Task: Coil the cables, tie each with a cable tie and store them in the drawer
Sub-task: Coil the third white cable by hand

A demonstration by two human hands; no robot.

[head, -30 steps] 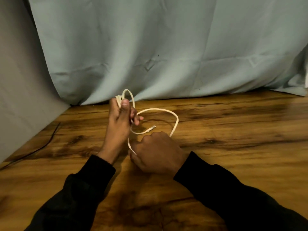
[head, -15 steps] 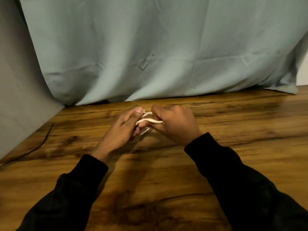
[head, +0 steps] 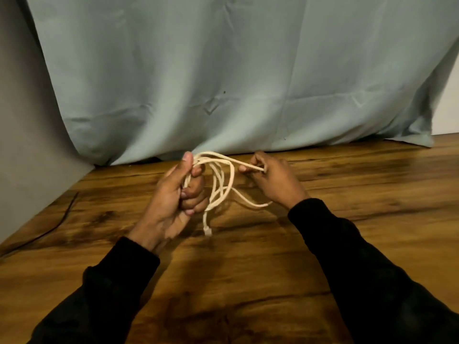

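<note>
Near the middle of the frame we held a cream cable (head: 218, 180) above the wooden table (head: 347, 184). Our left hand (head: 178, 194) had its fingers curled round the gathered loops, thumb pressed on top. Our right hand (head: 270, 177), just right of centre, pinched one strand between thumb and forefinger, drawn taut from the bundle. The cable's plug end (head: 207, 230) hung below the loops. A pale green cloth (head: 223, 70) filled the upper frame; a thin black wire (head: 62, 219) lay at the left.
</note>
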